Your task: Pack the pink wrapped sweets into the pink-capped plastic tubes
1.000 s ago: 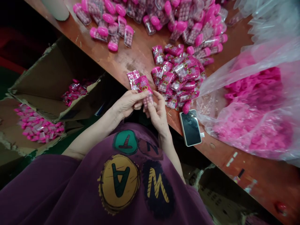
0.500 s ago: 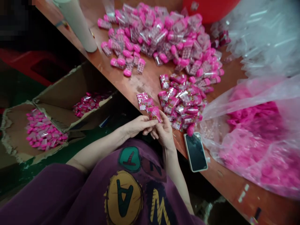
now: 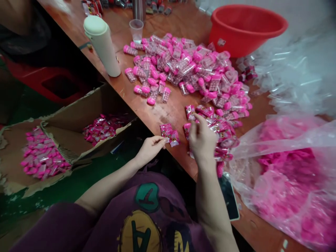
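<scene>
My left hand (image 3: 151, 149) is at the table edge with thumb and forefinger pinched together. A small pale bit shows at the fingertips; what it belongs to is unclear. Just beyond them lie flat pink printed packets (image 3: 165, 130). My right hand (image 3: 202, 140) is over a heap of shiny pink wrapped packets (image 3: 223, 126), its fingers bent and apart, nothing visible in them. Part of the heap is hidden behind that hand. Farther back spreads a large pile of small clear bottles with pink caps (image 3: 181, 61), filled with pale pink beads.
A pale tumbler (image 3: 103, 47), a clear plastic cup (image 3: 136, 31) and a red basin (image 3: 246, 29) stand farther back. On the right lie a bag of pink pieces (image 3: 286, 189) and a phone (image 3: 229, 196). A cardboard box (image 3: 76, 119) holding pink packets is at left, below the table.
My hands have parted. The right has moved out over the packet heap, while the left stays near the edge. The packet held between them is no longer there. The view has tilted up.
</scene>
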A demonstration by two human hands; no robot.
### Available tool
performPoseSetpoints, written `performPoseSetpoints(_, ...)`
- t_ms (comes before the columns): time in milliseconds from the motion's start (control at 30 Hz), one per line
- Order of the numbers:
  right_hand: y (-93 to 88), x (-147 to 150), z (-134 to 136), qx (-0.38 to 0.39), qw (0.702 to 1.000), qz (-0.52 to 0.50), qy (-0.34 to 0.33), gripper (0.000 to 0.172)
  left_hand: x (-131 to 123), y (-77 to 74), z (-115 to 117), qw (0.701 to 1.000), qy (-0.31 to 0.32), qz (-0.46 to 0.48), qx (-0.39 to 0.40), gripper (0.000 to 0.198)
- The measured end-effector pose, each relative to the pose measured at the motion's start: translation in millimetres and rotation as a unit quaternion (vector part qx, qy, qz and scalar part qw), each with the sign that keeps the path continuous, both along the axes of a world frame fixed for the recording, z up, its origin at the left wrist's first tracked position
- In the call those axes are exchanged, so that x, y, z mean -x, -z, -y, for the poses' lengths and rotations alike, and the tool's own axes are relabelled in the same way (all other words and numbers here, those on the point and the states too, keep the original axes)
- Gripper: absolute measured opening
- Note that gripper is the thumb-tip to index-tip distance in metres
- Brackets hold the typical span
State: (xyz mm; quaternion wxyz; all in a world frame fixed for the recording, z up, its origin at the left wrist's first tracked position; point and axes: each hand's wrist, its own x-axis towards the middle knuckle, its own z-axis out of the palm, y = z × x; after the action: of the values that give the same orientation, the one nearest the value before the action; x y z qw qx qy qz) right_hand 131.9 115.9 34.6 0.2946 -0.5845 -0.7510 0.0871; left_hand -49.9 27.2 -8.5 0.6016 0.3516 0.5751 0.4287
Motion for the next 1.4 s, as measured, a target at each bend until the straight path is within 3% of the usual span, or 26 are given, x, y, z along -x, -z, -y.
performPoseSetpoints(67, 20.8, 41.8, -40.6, 0.012, 0.996, -0.041, -0.082, 0.033, -0.5, 3.5, -1.1, 1.0, 0.004, -0.015, -0.002, 0.033)
performPoseSetpoints(133, 40.3, 77.0, -80.0, 0.051, 0.993, -0.074, -0.078, 0.034, -0.6, 5.4, -1.2, 0.999, 0.003, -0.034, -0.006, 0.033)
performPoseSetpoints(200, 53.8, 100.0, -110.7, 0.097, 0.991, -0.073, -0.052, 0.055, 1.0, 7.2, -0.7, 0.999, 0.001, -0.048, -0.008, 0.031)
performPoseSetpoints(267, 60.8, 109.1, -129.7, 0.124, 0.99, -0.049, -0.043, 0.07, 3.6, 9.9, 0.0, 0.999, 0.002, -0.051, -0.006, 0.029)
performPoseSetpoints(400, 65.4, 93.1, -138.3, 0.136, 0.987, -0.056, -0.072, 0.052, 7.8, 16.8, 1.9, 0.998, 0.009, -0.056, -0.005, 0.028)
performPoseSetpoints(500, 68.9, 68.5, -125.0, 0.188, 0.969, -0.153, -0.054, 0.051, 7.0, 20.5, 3.4, 0.997, 0.004, -0.078, -0.012, 0.027)
performPoseSetpoints(633, 68.3, 45.4, -81.9, 0.218, 0.925, -0.308, -0.045, 0.052, 2.2, 19.8, 6.3, 0.987, 0.013, -0.142, -0.073, 0.025)
performPoseSetpoints(767, 52.7, 30.7, -22.9, 0.256, 0.848, -0.459, -0.061, 0.05, -3.6, 15.5, 8.8, 0.937, 0.025, -0.301, -0.179, 0.027)
performPoseSetpoints(867, 40.8, 14.5, 17.6, 0.295, 0.799, -0.522, -0.051, 0.046, -7.6, 16.3, 7.7, 0.891, 0.026, -0.403, -0.207, 0.031)
performPoseSetpoints(967, 39.2, -1.5, 49.9, 0.336, 0.748, -0.571, -0.043, 0.042, -9.9, 20.5, 4.9, 0.862, 0.049, -0.453, -0.222, 0.035)
performPoseSetpoints(1033, 43.4, -7.0, 67.5, 0.345, 0.732, -0.586, -0.039, 0.041, -10.3, 22.1, 4.0, 0.852, 0.079, -0.466, -0.224, 0.038)
performPoseSetpoints(1100, 48.8, -7.3, 82.6, 0.332, 0.739, -0.585, -0.031, 0.043, -10.3, 20.8, 5.0, 0.848, 0.087, -0.47, -0.228, 0.038)
performPoseSetpoints(1233, 52.4, -4.2, 106.4, 0.304, 0.776, -0.552, -0.009, 0.045, -12.3, 11.5, 12.4, 0.87, 0.028, -0.411, -0.272, 0.031)
performPoseSetpoints(1300, 47.0, -9.0, 113.8, 0.278, 0.823, -0.496, 0.003, 0.042, -16.1, 6.8, 17.7, 0.892, 0.016, -0.353, -0.281, 0.028)
performPoseSetpoints(1400, 32.4, -26.4, 116.2, 0.246, 0.913, -0.327, 0.002, 0.04, -28.8, -1.5, 24.9, 0.915, -0.009, -0.296, -0.273, 0.028)
